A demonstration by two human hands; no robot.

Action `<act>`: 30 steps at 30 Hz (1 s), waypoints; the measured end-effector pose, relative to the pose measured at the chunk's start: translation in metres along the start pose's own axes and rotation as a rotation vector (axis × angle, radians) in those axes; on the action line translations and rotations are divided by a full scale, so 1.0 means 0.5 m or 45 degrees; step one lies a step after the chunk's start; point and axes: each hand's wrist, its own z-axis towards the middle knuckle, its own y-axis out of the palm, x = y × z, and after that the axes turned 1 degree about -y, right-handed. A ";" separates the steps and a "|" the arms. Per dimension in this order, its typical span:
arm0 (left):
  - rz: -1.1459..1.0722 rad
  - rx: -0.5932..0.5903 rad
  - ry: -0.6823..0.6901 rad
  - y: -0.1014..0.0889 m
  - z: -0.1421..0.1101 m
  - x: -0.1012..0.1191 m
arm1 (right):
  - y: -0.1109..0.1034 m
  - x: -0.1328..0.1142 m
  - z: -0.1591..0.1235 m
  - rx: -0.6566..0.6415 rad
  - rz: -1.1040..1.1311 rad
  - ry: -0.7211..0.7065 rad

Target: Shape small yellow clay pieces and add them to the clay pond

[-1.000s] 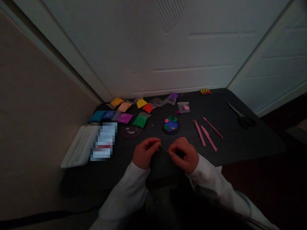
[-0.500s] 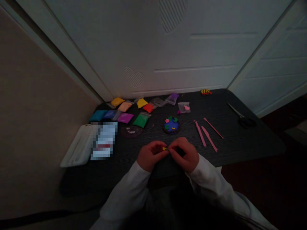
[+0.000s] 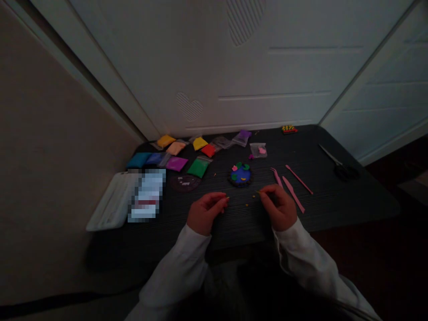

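Note:
My left hand [image 3: 205,214] is closed in a pinch, with a tiny yellow bit of clay [image 3: 228,198] showing at the fingertips. Some way to the right, my right hand [image 3: 280,207] pinches a thin yellowish piece [image 3: 258,192], too small to make out fully. Between the hands, two yellow crumbs [image 3: 247,205] lie on the dark table. Just beyond them sits a round clay pond [image 3: 240,176] with a blue middle, dark rim, green leaves and a pink flower. My right hand hides the lower end of the pink tweezers [image 3: 277,176].
Bags of coloured clay, among them a green one [image 3: 199,166], spread over the back left. A white tray [image 3: 109,205] lies at far left. Right of the pond are a pink clay knife [image 3: 293,194], a pink stick [image 3: 299,179] and scissors [image 3: 337,165]. A wall stands behind.
My hands have moved apart from a shared yellow piece, the right one going right over the tweezers. Two yellow crumbs now show on the table between them.

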 end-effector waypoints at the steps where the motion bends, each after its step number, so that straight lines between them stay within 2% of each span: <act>1: -0.022 0.007 -0.002 0.001 0.000 -0.001 | -0.004 0.005 0.000 -0.057 -0.054 -0.028; 6: -0.095 -0.013 -0.003 0.005 -0.001 -0.001 | -0.009 0.018 -0.006 -0.320 -0.292 -0.172; 15: -0.167 -0.030 -0.007 0.008 -0.001 -0.006 | 0.007 0.015 -0.008 -0.469 -0.463 -0.283; 21: -0.203 -0.046 -0.023 0.009 -0.003 -0.004 | 0.016 0.016 -0.002 -0.455 -0.389 -0.299; 30: -0.201 -0.122 -0.073 0.007 -0.006 0.004 | 0.026 -0.023 0.002 -0.227 0.014 -0.266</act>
